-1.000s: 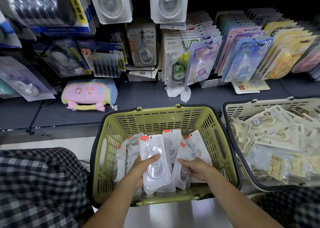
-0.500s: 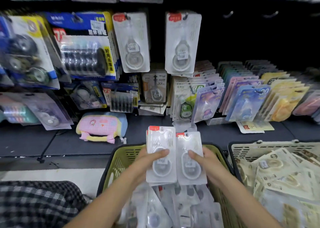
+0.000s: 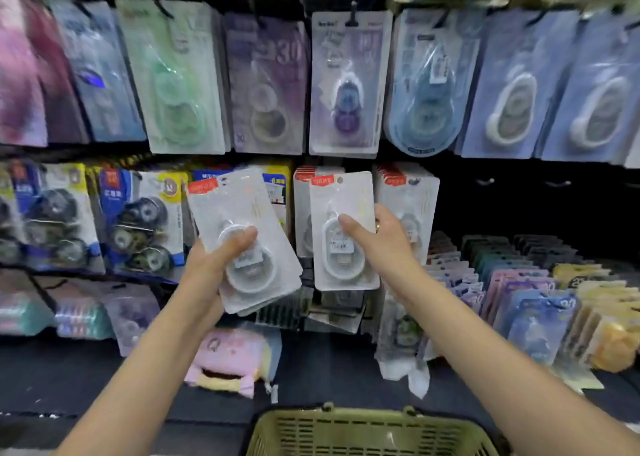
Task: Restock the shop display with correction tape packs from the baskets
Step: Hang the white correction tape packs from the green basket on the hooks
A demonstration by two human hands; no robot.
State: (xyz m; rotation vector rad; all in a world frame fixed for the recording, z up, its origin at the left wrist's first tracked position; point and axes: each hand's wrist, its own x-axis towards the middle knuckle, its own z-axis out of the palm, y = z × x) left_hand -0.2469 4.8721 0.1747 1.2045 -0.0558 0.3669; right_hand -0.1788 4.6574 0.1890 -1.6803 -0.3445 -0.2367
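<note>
One correction tape pack (image 3: 343, 233) stood upright in the right hand (image 3: 384, 244), thumb across its blister, held up against the matching hung packs (image 3: 408, 195) in the display's middle row. The left hand (image 3: 214, 261) gripped a tilted stack of packs (image 3: 246, 244), seemingly several. Missing the peg with the hang hole could drop the pack towards the green basket (image 3: 367, 431); the loose stack might fan and slide. Both arms reached forward, raised.
</note>
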